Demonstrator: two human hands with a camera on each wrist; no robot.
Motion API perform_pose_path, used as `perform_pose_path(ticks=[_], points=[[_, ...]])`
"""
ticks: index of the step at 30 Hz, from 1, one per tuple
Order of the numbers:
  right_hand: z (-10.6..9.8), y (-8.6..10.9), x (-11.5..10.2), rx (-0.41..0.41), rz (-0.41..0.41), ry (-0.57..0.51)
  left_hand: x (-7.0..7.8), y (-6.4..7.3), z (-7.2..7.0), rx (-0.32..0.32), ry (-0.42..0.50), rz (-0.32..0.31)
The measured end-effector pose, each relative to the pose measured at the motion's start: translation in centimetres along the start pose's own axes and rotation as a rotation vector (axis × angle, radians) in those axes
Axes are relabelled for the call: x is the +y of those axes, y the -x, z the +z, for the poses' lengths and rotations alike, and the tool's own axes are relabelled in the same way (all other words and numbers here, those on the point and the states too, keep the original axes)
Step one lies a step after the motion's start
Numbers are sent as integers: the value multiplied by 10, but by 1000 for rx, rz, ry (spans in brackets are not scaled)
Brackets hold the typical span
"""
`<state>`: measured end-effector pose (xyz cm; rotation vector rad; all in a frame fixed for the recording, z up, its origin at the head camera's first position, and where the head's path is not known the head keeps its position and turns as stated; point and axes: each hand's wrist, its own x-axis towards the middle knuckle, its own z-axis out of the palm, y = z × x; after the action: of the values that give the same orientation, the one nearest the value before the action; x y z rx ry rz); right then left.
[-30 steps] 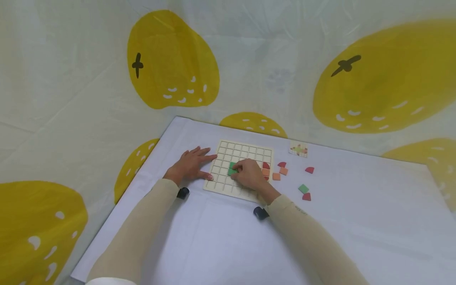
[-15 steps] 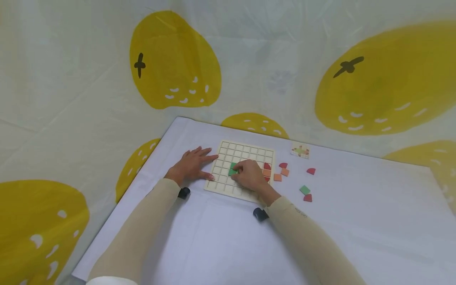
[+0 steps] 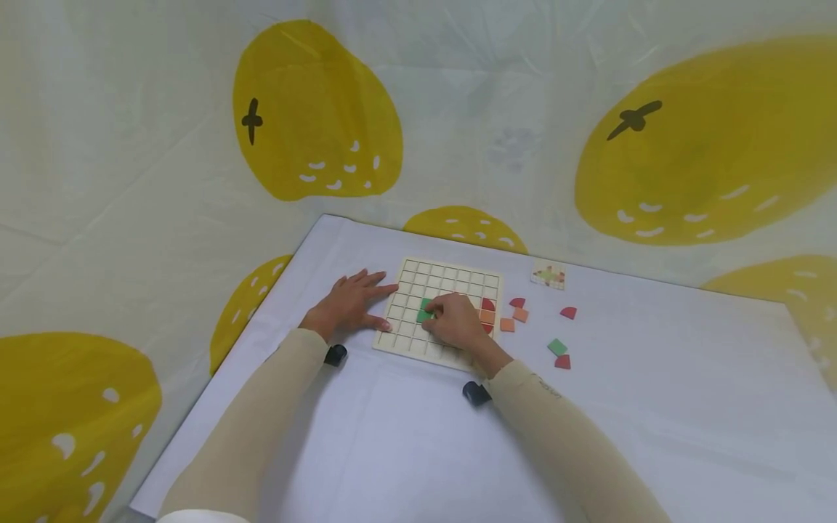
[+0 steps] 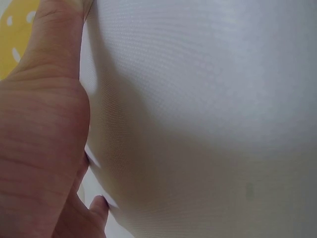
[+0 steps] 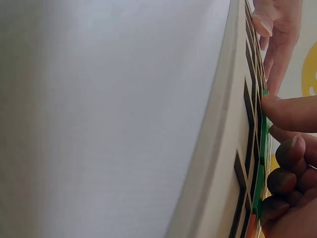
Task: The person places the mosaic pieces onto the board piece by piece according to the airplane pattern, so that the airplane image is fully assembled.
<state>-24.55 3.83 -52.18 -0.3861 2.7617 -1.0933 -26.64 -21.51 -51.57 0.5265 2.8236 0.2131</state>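
Note:
My left hand point(image 3: 346, 303) lies with spread fingers on the white cloth, its index fingertip and thumb at the left edge of the square grid board point(image 3: 451, 272). In the left wrist view, the palm point(image 4: 39, 148) faces the cloth and no object shows in it. Over the middle of the board, the thumb and index finger of my right hand point(image 3: 459, 321) pinch a green tile point(image 3: 422, 316) low in the grid. From the right wrist view, green tiles point(image 5: 262, 141) sit in a row along the board, beneath curled fingers. That hand partly covers the row.
At the board's right side are a red quarter-circle tile point(image 3: 487, 303) and an orange square tile point(image 3: 487, 317). Several loose tiles lie right of the board, among them a green square point(image 3: 557, 346). A pattern card point(image 3: 548, 274) rests near the table's back edge.

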Motion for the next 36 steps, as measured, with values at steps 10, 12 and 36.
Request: perform_pose_path(ticks=[10, 12, 36], points=[[-1, 2, -3, 8, 17, 22, 1, 1, 0, 12, 3, 2], [0, 2, -3, 17, 15, 32, 1, 1, -1, 12, 5, -1], [-25, 8, 17, -20, -57, -102, 0, 0, 1, -1, 28, -9]])
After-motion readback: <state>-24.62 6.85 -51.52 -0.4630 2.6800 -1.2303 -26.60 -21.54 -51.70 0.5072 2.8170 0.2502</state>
